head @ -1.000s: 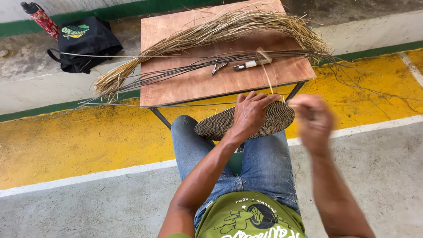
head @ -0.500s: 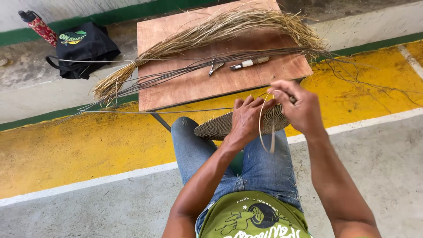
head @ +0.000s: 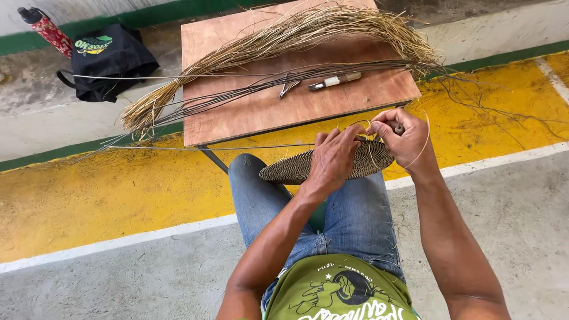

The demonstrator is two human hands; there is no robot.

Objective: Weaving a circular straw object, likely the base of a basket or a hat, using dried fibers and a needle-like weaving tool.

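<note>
The left hand [head: 333,155] presses flat on the woven disc [head: 296,168]; the right hand [head: 403,137] pinches a straw strand [head: 422,148] at its rim, desk [head: 249,112] just beyond

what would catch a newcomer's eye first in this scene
The flat round woven disc of dark fibre on the person's lap, pressed by the left hand while the right hand pulls a pale thin strand. Behind it, a long bundle of dry straw-coloured grass sprawls across the brown wooden table.
</note>
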